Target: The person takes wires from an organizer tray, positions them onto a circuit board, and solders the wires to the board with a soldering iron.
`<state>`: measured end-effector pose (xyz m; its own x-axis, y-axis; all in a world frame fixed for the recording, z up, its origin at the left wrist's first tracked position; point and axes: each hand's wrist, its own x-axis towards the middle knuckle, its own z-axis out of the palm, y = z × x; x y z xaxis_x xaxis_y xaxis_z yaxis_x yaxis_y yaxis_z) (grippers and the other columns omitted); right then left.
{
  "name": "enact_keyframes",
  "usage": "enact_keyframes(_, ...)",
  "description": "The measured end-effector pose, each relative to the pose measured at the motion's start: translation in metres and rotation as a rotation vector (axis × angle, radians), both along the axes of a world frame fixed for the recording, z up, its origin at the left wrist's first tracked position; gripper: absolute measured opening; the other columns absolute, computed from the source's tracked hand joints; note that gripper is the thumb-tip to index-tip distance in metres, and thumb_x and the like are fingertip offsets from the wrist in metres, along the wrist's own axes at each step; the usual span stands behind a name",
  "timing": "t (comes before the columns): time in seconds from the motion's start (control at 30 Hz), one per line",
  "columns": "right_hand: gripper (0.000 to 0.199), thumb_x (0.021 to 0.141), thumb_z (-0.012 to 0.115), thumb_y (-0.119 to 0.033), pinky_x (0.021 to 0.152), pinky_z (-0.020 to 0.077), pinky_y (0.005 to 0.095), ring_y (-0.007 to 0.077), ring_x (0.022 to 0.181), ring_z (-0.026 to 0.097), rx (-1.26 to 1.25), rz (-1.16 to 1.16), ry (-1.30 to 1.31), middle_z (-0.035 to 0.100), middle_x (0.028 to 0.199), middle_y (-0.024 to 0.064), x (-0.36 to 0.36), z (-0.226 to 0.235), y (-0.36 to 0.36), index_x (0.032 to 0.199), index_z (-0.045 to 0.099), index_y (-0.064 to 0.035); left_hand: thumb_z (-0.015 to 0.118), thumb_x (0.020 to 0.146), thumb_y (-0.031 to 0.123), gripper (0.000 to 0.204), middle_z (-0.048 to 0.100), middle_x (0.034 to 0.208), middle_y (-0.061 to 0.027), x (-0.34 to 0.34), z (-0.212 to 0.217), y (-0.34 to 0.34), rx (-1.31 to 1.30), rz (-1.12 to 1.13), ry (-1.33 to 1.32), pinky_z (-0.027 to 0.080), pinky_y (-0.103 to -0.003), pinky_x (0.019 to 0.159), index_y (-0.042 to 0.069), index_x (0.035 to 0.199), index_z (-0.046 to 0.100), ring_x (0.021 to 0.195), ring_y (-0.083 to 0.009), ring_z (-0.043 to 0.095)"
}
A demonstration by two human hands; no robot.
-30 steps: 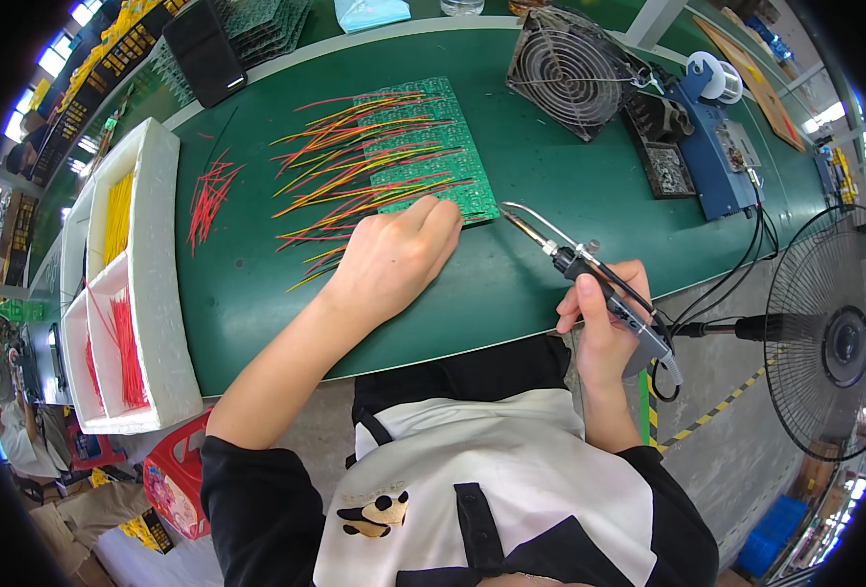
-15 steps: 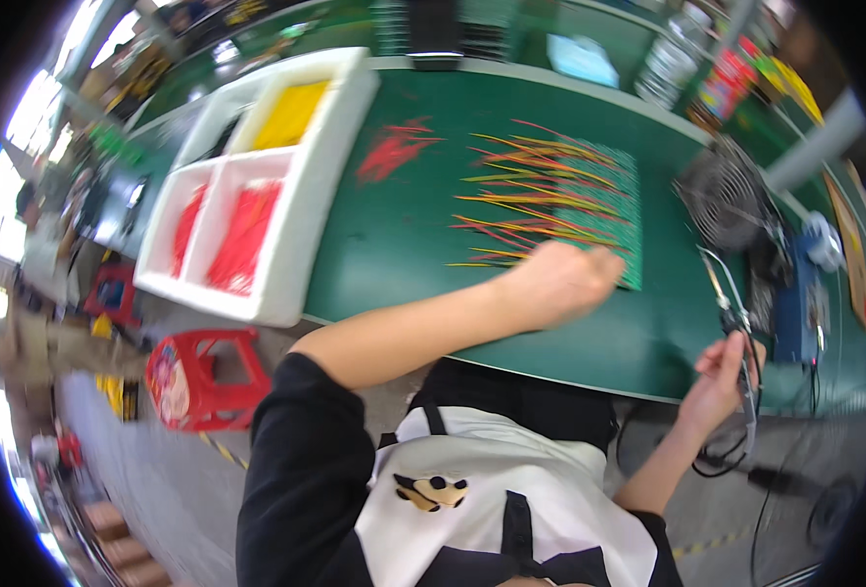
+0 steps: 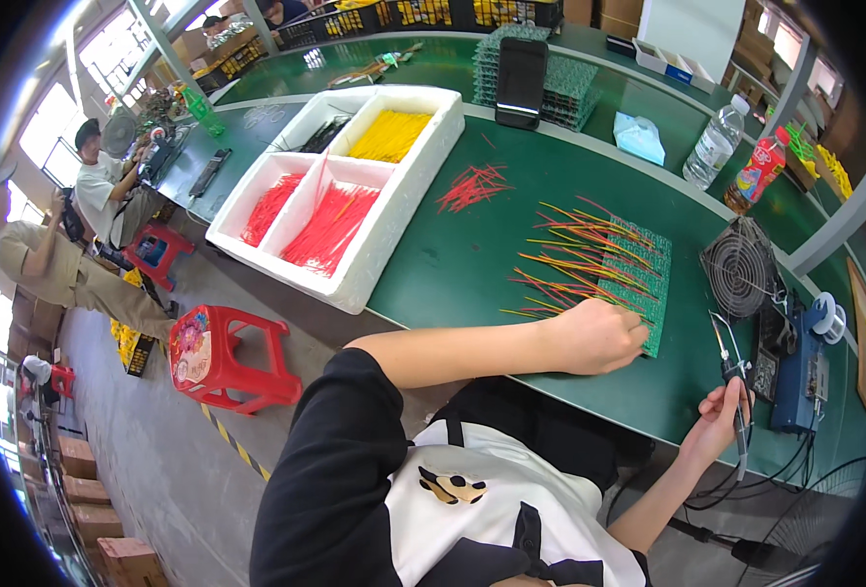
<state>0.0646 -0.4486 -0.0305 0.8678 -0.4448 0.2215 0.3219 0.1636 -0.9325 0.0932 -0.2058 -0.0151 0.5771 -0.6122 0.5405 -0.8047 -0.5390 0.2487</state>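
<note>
My left hand (image 3: 604, 338) is closed over the near end of a green circuit board panel (image 3: 656, 293); whatever its fingers pinch is hidden beneath them. Rows of red and yellow wires (image 3: 575, 259) stick out from the board toward the left. Off to the right, my right hand (image 3: 719, 416) is wrapped round a soldering iron (image 3: 736, 377) with a thin curved metal tube beside its tip. The tip points away from me and stays apart from the board. Loose red wires (image 3: 472, 188) lie in a small pile beyond the board's left side.
A white foam box (image 3: 357, 292) with red, yellow and black wires in compartments stands at left. A round-grilled fan (image 3: 736, 266) and blue soldering station (image 3: 793, 391) sit right. Bottles (image 3: 715, 147), a phone (image 3: 521, 83) and stacked boards are behind. A red stool (image 3: 220, 357) stands left; two people are farther off.
The whole view has shifted, so the bench sits lower and more of the room shows. My left hand stays at the board's near end; my right hand still grips the soldering iron.
</note>
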Motion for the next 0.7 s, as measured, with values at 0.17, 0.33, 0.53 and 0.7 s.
enact_keyframes(0.17,0.015,0.088,0.056,-0.017,0.043,0.0343,0.0156,0.0042,0.047,0.044,-0.044,-0.095,0.000,0.051,0.060,0.0001,-0.004,-0.001,-0.002,0.079,0.050,-0.0075,0.065,0.070,0.023,0.031,0.054,0.073,-0.0064,-0.013,0.068,0.005,-0.014,0.109,-0.392,0.048,-0.031,0.051,0.002,0.093,0.057,0.069,-0.0199,0.057)
enact_keyframes(0.33,0.015,0.089,0.056,-0.017,0.043,0.0332,0.0160,0.0037,0.048,0.044,-0.048,-0.063,-0.006,0.050,0.060,-0.0002,-0.005,0.004,0.000,0.079,0.050,-0.0075,0.058,0.077,0.018,0.016,0.063,0.084,-0.0084,0.046,0.141,0.128,0.078,0.520,-0.290,0.050,-0.037,0.066,0.006,0.088,0.059,0.080,-0.0270,0.061)
enact_keyframes(0.53,0.018,0.089,0.055,-0.017,0.042,0.0314,0.0164,0.0033,0.047,0.040,-0.042,-0.066,-0.013,0.047,0.059,-0.0011,-0.002,0.006,0.007,0.076,0.048,-0.0076,0.062,0.075,0.027,0.036,0.060,0.095,-0.0229,0.123,0.053,0.334,0.325,1.149,0.131,0.045,-0.042,0.082,-0.002,0.096,0.056,0.094,-0.0363,0.058)
enact_keyframes(0.7,0.018,0.090,0.054,-0.018,0.042,0.0307,0.0172,0.0034,0.046,0.038,-0.070,-0.120,0.034,0.045,0.059,-0.0014,-0.004,0.004,0.004,0.077,0.047,-0.0080,0.071,0.067,0.023,0.022,0.064,0.088,-0.0179,0.129,0.030,0.335,-0.060,1.164,0.208,0.048,-0.037,0.077,0.005,0.080,0.068,0.084,-0.0302,0.062)
